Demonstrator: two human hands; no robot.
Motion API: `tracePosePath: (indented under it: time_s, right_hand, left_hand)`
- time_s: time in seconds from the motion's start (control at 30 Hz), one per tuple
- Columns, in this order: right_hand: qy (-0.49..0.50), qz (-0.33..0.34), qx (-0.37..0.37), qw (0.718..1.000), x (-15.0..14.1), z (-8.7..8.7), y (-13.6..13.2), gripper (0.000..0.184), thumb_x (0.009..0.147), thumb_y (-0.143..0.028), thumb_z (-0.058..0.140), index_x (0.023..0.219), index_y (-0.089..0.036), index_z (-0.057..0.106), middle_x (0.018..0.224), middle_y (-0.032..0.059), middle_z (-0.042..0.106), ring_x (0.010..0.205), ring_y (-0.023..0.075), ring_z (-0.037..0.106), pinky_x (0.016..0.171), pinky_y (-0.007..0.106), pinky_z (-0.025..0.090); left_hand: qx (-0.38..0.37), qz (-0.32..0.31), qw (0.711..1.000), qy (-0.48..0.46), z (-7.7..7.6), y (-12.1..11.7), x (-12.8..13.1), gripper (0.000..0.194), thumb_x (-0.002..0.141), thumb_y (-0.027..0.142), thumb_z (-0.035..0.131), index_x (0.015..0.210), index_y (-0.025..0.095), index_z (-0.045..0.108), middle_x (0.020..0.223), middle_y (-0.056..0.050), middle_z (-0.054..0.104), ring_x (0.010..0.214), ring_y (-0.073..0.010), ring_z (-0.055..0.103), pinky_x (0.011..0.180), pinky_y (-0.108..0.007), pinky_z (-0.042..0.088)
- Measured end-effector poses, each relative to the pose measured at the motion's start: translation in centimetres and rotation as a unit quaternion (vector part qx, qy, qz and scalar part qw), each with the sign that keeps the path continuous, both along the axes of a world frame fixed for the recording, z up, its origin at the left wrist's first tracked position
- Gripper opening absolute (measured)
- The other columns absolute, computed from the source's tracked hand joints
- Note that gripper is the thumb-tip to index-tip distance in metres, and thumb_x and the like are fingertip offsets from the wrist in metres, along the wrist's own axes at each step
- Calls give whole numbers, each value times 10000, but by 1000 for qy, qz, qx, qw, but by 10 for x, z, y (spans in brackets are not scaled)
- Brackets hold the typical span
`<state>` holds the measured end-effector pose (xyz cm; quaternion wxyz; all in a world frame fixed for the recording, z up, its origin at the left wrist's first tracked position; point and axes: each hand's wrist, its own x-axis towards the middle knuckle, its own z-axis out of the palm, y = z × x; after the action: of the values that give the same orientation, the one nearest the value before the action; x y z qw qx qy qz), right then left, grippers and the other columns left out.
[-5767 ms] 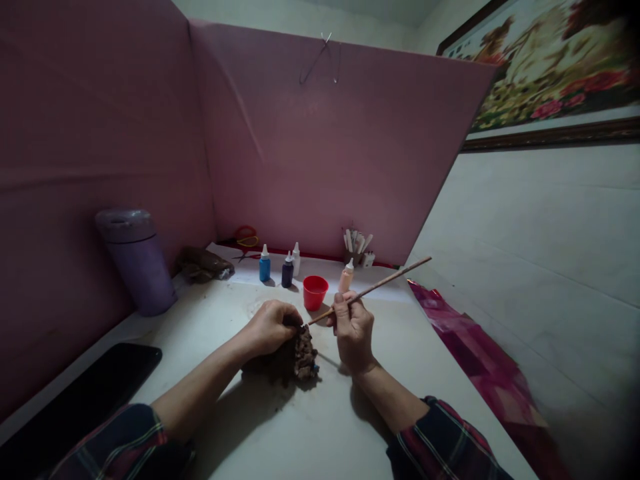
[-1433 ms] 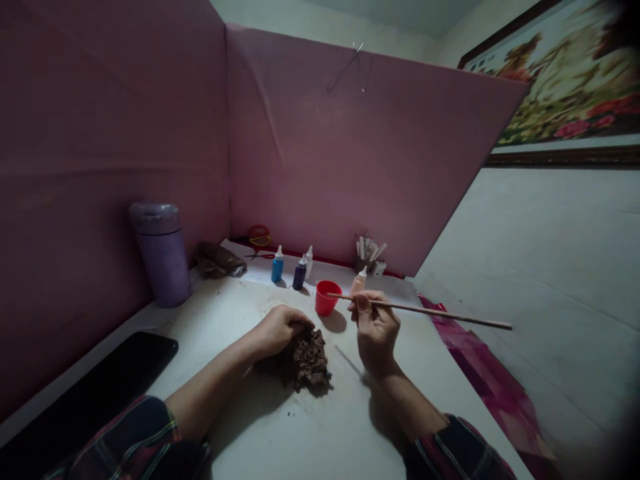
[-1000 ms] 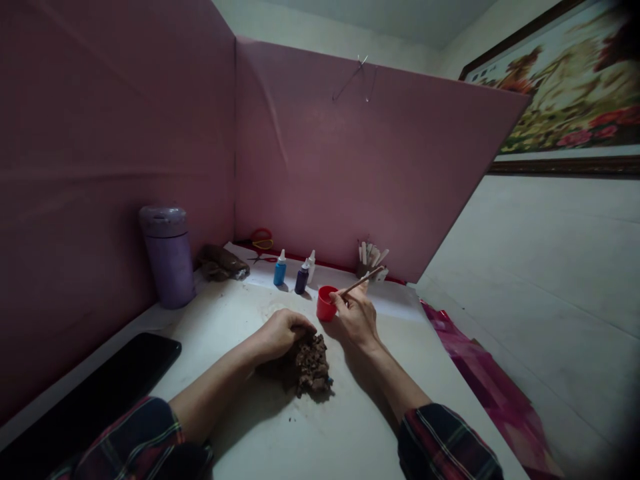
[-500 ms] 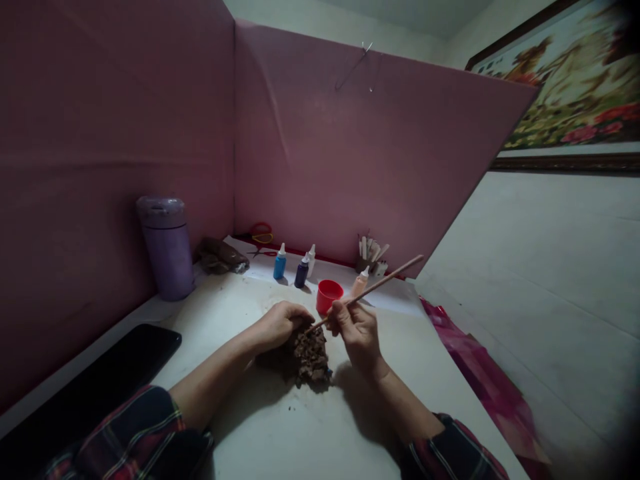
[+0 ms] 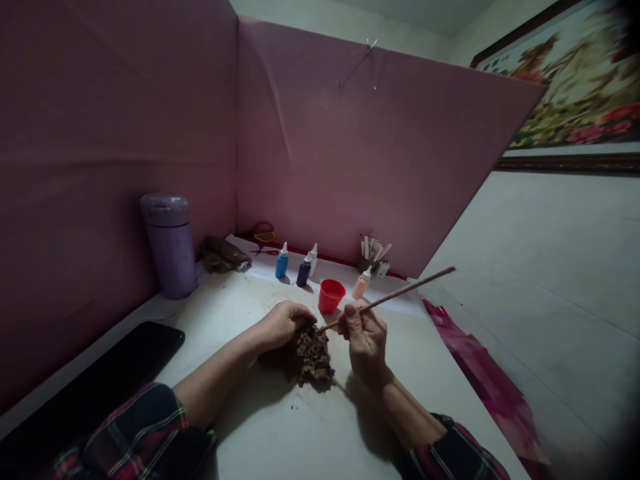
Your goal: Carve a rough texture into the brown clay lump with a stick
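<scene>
A rough, crumbly lump of brown clay (image 5: 315, 360) sits on the white tabletop in front of me. My left hand (image 5: 286, 325) curls around its far left side, with the fingertips partly hidden behind it. Between the thumb and fingers of my right hand (image 5: 367, 337) is a thin brown stick (image 5: 413, 286), held at a slant. Its lower tip touches the top of the clay, and its other end points up to the right. A small blue spot shows at the lump's right edge. Just beyond my hands stands a red cup (image 5: 331, 297).
Blue (image 5: 282, 263), dark purple (image 5: 303, 272), white and peach squeeze bottles (image 5: 361, 285) stand behind. Further back are scissors (image 5: 263, 233), a brown wrapped packet (image 5: 225, 255) and a tool holder (image 5: 370, 257). At left are a purple tumbler (image 5: 171, 257) and a black slab (image 5: 115, 380). Pink panels rise behind.
My right hand has shifted slightly right, and the stick now lies at a flatter angle, its tip a little further right on the clay. My left hand stays on the lump.
</scene>
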<state>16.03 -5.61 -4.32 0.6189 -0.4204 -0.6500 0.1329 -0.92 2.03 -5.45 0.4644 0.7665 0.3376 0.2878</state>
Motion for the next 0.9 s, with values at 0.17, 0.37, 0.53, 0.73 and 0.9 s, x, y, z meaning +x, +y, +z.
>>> tracePosePath:
  time_s: [0.17, 0.37, 0.53, 0.73, 0.9]
  right_hand:
    - [-111, 40, -5, 993, -11, 4, -5, 223, 956, -256, 460, 759, -190, 541, 622, -12, 529, 548, 120, 501, 534, 235, 401]
    - [-144, 18, -59, 988, -19, 4, 2, 243, 950, -296, 447, 753, -192, 543, 664, 2, 560, 587, 135, 509, 584, 245, 408]
    - [1, -19, -214, 977, -6, -10, 22, 383, 927, -453, 451, 652, -193, 505, 477, -39, 476, 433, 118, 440, 448, 237, 345]
    - [-5, -21, -170, 985, -8, -15, 15, 396, 927, -497, 460, 702, -183, 547, 491, -29, 513, 441, 128, 483, 450, 243, 373]
    - [17, -34, -53, 998, -5, -5, 3, 343, 955, -423, 464, 717, -191, 551, 560, -16, 533, 503, 126, 512, 507, 244, 410]
  left_hand:
    - [1, -13, 1000, -4, 3, -2, -1, 294, 780, 256, 497, 864, 99, 732, 761, -48, 699, 693, -158, 583, 673, -257, 439]
    - [0, -16, 1000, -16, 3, -4, -1, 291, 776, 248, 483, 839, 99, 725, 724, -31, 668, 670, -146, 552, 653, -249, 422]
    - [-9, -10, 1000, -11, -2, -2, 1, 292, 770, 236, 487, 875, 113, 730, 822, -54, 713, 743, -172, 599, 732, -281, 455]
    - [-4, -6, 1000, -6, 0, -2, 1, 298, 778, 238, 488, 888, 106, 732, 834, -62, 730, 747, -175, 618, 733, -280, 466]
    - [-9, 6, 1000, 0, 2, -3, 1, 305, 789, 243, 497, 917, 100, 734, 860, -81, 740, 780, -189, 638, 756, -290, 473]
